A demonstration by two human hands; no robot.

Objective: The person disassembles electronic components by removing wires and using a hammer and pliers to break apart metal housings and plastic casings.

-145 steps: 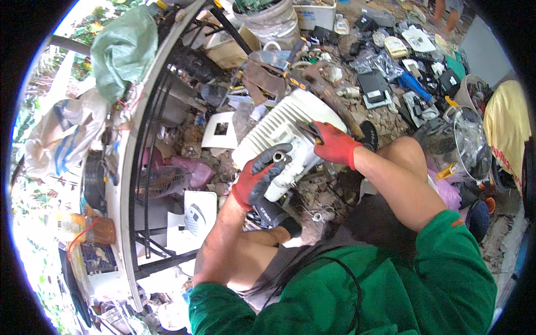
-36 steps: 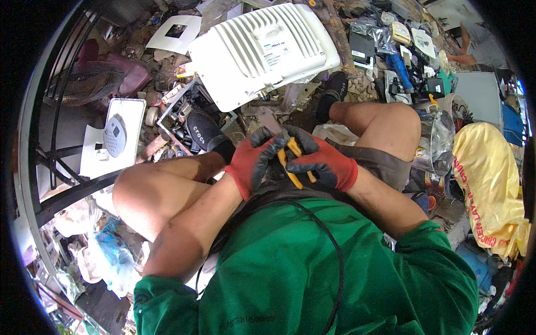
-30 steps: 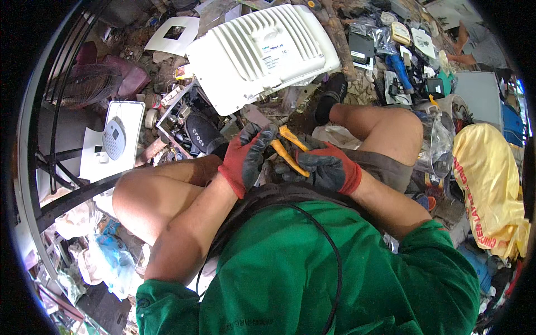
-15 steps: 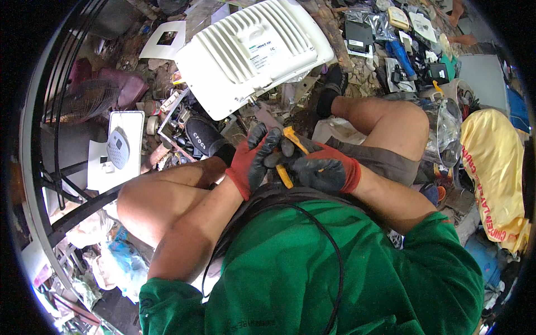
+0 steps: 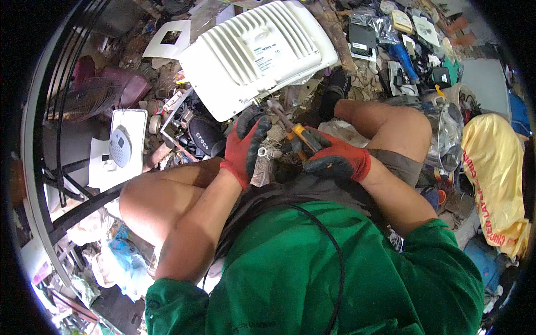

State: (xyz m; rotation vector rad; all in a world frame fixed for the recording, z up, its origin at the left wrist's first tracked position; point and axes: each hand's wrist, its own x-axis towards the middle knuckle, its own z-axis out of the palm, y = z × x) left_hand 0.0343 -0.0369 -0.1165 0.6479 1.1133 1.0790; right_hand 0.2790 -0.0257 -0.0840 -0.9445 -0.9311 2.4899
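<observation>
A large white ribbed metal casing (image 5: pixel 223 84) lies on the litter in front of me, with a small metal connector (image 5: pixel 257 102) at its near edge. My right hand (image 5: pixel 338 157), in a red and black glove, is closed round pliers (image 5: pixel 305 137) with yellow-orange handles. Their metal jaws point up and left, toward the connector, and look slightly parted. My left hand (image 5: pixel 245 146), gloved alike, is just below the casing's near edge with its fingers curled. What its fingertips grip, if anything, is hidden. A small pale ring (image 5: pixel 262 152) shows beside the left palm.
My legs are bent on both sides. At left lie a white panel with a grey oval device (image 5: pixel 119 148) and a black metal frame (image 5: pixel 72 215). Several electronic scraps and a blue cylinder (image 5: pixel 403 61) lie at far right. A yellow sack (image 5: pixel 491 173) and a clear tub (image 5: pixel 446 134) stand right.
My hands have drawn apart. The pliers have swung so their jaws point at the connector, and my right hand now grips the handles. My left hand has moved slightly left and up.
</observation>
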